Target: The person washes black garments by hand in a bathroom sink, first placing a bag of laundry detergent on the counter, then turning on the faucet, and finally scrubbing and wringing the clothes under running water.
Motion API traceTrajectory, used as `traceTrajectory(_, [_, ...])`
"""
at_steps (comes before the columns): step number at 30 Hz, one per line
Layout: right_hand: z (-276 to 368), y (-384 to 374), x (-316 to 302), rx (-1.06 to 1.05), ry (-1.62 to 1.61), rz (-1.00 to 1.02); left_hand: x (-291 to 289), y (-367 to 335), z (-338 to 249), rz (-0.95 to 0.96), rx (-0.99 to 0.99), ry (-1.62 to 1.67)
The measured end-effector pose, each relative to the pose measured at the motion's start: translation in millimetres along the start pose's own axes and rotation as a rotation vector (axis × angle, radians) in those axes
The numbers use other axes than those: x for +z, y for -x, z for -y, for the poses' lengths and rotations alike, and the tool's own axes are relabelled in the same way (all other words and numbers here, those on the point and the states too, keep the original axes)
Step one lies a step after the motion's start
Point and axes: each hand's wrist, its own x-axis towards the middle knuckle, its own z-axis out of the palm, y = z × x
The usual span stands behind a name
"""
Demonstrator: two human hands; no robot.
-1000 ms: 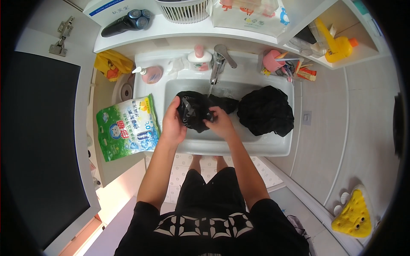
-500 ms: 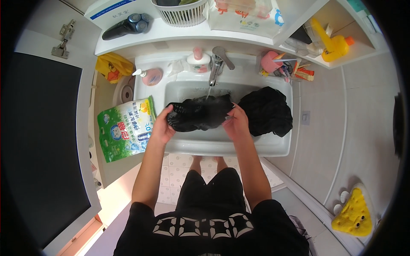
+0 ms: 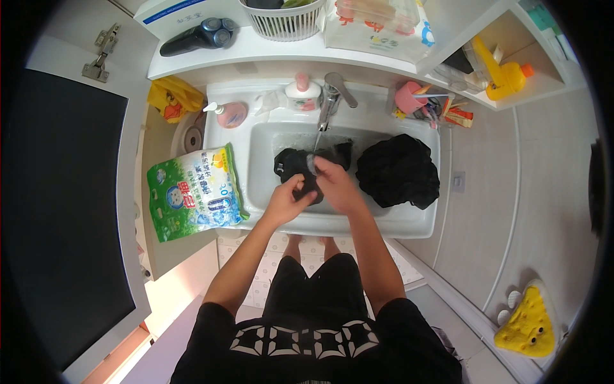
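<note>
A wet black cloth garment lies bunched in the sink basin under the running tap. Over its near side, my left hand has its fingers curled on the dark fabric. My right hand pinches a greyish edge of the same garment close to the water stream. The two hands are near each other, and they hide part of the cloth. Another black cloth bundle rests on the right side of the white sink, apart from both hands.
A green and white detergent bag lies left of the sink. Pump bottles and a pink cup stand along the back rim. Above them runs a shelf with a shaver and a white basket.
My hands have come closer together, the left moving right and the right moving left. The garment, stretched between them before, is now bunched lower in the basin.
</note>
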Motion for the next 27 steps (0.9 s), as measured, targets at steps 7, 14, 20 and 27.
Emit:
traceTrajectory(7, [-106, 1, -42, 0.063, 0.585, -0.418, 4, -30, 8, -0.209, -0.244, 0.662])
traceTrajectory(14, [-160, 26, -13, 0.238, 0.766, -0.359, -20, -29, 17, -0.286, -0.41, 1.161])
traceTrajectory(20, [-166, 19, -26, 0.164, 0.655, -0.464, -33, -38, 57, -0.269, -0.165, 0.001])
traceTrajectory(27, [-68, 23, 9, 0.158, 0.197, -0.304, 29, 5, 44, -0.288, 0.142, -0.554])
